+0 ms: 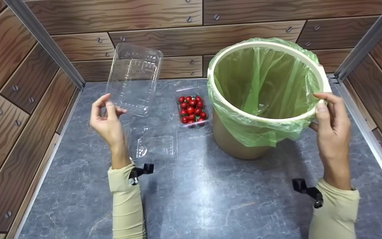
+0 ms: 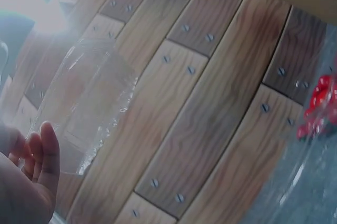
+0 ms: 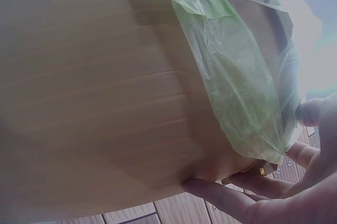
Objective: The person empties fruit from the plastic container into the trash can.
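Observation:
Between the thumb and fingers of my left hand [image 1: 106, 121] is the edge of a clear plastic container [image 1: 134, 76], held tilted up above the table. The left wrist view shows the same clear container [image 2: 92, 98] beyond the fingertips. My right hand [image 1: 333, 129] grips the cream rim [image 1: 322, 74] of a brown trash bin [image 1: 240, 149] on its right side. A green bag [image 1: 260, 134] lines the bin and folds over the rim. In the right wrist view, fingers [image 3: 221, 197] touch the bin's side below the bag.
A clear punnet of cherry tomatoes [image 1: 191, 109] stands left of the bin. Nearer me, another clear plastic container [image 1: 156, 146] lies on the grey marbled table [image 1: 194, 202]. Wood-patterned walls [image 1: 211, 31] and metal posts [image 1: 45, 39] enclose the back and sides.

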`<state>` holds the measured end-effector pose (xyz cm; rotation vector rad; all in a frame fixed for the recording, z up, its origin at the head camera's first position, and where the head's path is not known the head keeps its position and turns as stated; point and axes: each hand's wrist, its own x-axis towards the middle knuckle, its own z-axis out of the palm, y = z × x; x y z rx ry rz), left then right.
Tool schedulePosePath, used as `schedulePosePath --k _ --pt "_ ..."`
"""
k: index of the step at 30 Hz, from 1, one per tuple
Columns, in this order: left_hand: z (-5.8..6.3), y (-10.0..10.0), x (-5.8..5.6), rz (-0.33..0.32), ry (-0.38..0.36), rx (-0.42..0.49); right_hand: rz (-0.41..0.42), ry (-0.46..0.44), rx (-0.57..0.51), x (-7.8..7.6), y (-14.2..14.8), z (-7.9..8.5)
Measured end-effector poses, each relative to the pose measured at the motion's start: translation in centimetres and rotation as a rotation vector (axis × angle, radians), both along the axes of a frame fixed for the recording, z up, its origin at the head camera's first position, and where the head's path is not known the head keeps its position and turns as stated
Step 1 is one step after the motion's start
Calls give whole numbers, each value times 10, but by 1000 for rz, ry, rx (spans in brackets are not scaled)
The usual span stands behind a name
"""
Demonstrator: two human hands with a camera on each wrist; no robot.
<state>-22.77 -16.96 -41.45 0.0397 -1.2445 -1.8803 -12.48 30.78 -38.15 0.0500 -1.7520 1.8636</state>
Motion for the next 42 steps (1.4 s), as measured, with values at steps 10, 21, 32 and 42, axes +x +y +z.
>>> schedulePosePath --k 10,21,32,42 --pt "-23 -41 -12 -72 -166 99 -11 -3 -12 1 1 0" --pt "-51 -78 -15 -141 -331 244 -21 -4 0 1 1 -1" --pt "-74 -97 -17 -156 -469 319 -17 -2 -29 1 0 1" --pt "-93 -105 -17 -140 -615 274 -12 -8 -20 -2 -2 1"
